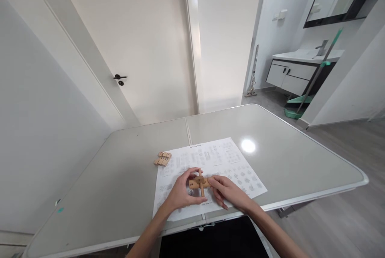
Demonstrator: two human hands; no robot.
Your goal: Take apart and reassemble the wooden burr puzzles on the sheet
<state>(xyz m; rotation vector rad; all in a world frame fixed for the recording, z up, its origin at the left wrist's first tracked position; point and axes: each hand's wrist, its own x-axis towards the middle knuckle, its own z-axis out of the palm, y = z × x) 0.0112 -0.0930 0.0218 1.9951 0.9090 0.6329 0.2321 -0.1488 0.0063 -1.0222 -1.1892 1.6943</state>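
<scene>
With our left hand (pixel 184 189) we grip one side of the cross-shaped wooden puzzle assembly (pixel 200 182), thumb and fingers curved around its upright stick. Our right hand (pixel 227 190) pinches the assembly's other end. We hold it above the printed instruction sheet (pixel 240 170), which spreads beneath both hands. Beyond our left hand, loose wooden puzzle pieces (pixel 163 159) sit together at the sheet's edge.

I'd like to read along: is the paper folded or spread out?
Spread out: the paper lies open and flat on the table.
</scene>
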